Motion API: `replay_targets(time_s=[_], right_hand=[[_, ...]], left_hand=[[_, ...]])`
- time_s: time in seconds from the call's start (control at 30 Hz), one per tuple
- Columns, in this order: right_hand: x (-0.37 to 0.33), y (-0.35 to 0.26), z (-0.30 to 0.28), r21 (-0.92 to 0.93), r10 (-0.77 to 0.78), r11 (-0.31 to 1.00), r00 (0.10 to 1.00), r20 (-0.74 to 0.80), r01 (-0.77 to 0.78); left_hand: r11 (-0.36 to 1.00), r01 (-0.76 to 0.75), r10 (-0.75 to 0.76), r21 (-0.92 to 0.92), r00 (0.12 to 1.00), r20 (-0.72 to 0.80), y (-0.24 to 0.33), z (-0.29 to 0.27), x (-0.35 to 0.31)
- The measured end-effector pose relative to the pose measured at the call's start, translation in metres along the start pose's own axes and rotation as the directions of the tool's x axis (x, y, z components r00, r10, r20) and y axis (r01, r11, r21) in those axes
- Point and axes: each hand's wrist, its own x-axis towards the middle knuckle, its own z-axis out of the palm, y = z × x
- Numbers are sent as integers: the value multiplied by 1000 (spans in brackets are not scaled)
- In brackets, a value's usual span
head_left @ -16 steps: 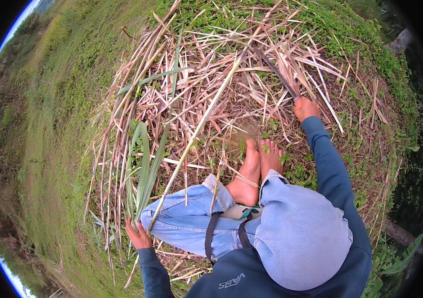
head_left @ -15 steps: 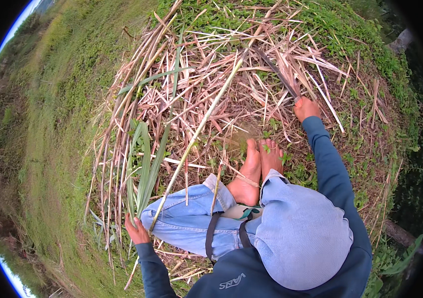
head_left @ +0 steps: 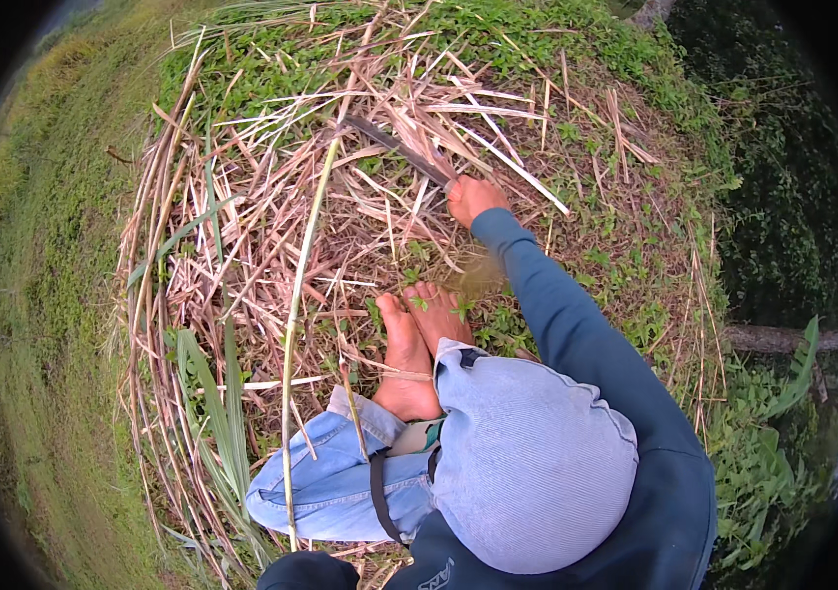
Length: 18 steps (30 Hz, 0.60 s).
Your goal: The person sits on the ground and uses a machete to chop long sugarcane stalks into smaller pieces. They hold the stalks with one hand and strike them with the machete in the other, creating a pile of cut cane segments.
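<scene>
My right hand [head_left: 476,202] is closed round the handle of a machete [head_left: 399,147]. Its dark blade slants up and left, and the tip end meets a long pale green stalk [head_left: 306,261]. That stalk runs from the dry litter down across my bent left knee [head_left: 286,482], turning brown at its far end. Only the dark sleeve [head_left: 309,570] of my left arm shows at the lower edge; my left hand is out of sight. Dry split stalks and strips [head_left: 252,246] lie under and around the blade.
My bare feet [head_left: 419,344] rest on the ground below the machete. At left lie long brown stalks [head_left: 148,265] and green leaf blades [head_left: 222,413]. Low green plants [head_left: 556,39] grow at the far side. A log [head_left: 782,339] lies at right.
The whole view has swung, so the scene sits further left. My left hand has gone from view. My right hand still grips the machete, its tip end still at the stalk.
</scene>
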Motion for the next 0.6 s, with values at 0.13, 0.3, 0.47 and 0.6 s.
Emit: replay_targets(time_s=[0.13, 0.3, 0.47, 0.6], right_hand=[[1, 9, -3, 9, -30, 1000, 999, -32, 30], [2, 9, 11, 72, -68, 994, 991, -118, 77], [7, 7, 3, 134, -54, 989, 997, -54, 61], [-37, -2, -8, 227, -15, 974, 1000, 0, 15]], left_hand=[[957, -189, -21, 221, 714, 700, -25, -25, -28], [371, 66, -921, 926, 158, 357, -105, -91, -172], [132, 416, -968, 900, 249, 27, -110, -67, -208], [-64, 565, -993, 823, 49, -111, -117, -70, -205]])
